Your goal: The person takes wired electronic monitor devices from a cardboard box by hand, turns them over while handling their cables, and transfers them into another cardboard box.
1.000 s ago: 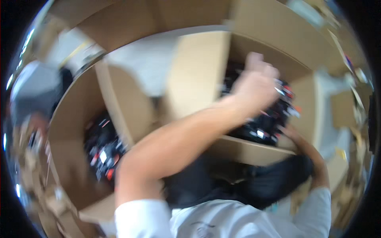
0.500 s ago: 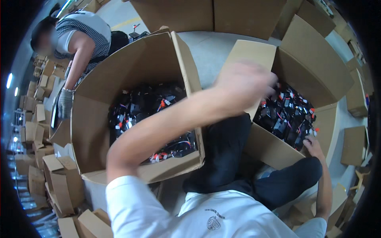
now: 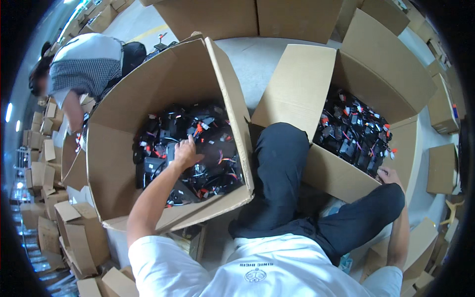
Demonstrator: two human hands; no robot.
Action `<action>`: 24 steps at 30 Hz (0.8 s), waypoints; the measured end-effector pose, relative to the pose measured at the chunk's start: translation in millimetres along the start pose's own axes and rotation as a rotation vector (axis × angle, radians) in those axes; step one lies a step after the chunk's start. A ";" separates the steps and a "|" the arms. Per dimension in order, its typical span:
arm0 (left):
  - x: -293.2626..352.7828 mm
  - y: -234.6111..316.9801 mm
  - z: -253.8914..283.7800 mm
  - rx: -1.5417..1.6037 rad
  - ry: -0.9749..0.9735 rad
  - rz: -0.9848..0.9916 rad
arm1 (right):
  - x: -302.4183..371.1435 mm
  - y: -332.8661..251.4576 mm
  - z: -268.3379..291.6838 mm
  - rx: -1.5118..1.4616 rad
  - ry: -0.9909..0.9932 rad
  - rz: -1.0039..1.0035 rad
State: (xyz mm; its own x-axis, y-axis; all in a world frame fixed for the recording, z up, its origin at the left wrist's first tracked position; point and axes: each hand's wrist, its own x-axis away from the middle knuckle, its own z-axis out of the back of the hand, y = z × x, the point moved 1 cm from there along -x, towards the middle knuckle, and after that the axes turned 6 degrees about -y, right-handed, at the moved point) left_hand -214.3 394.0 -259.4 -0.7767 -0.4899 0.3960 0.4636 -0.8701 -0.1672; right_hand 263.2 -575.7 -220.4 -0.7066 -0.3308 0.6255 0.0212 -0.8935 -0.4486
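Packs [image 3: 210, 147], black and wired, lie heaped inside the big box [image 3: 166, 74], the left grip [image 3: 184, 153] on them.
Cases look stiff and smooth, likely light singly but slippery; the thin wires [image 3: 199, 128] seem fragile, so a case's sides are the better hold. The left grip has its fingers partly spread; whether it holds a pack I cannot tell. Right of the big box, the right grip [image 3: 389, 176] is at the small box [image 3: 341, 177], its closure unclear.
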 end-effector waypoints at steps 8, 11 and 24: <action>2.6 -58.2 71.3 0.838 -0.259 0.172 | 14.6 -44.2 -25.7 -0.022 -0.007 -0.041; 59.2 -37.0 225.5 0.915 -0.059 0.043 | 33.6 -51.4 -32.9 -0.032 -0.019 -0.060; 243.1 118.3 488.4 0.780 0.639 -0.340 | 119.2 -307.1 21.5 -0.208 0.229 0.622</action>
State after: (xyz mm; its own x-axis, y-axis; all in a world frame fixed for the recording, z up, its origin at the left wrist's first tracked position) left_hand -139.9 198.2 258.0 -0.8915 -0.3616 -0.2728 0.1488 -0.8026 0.5777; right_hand 187.7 -347.3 5.6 -0.7389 -0.6699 0.0723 0.3510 -0.4742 -0.8074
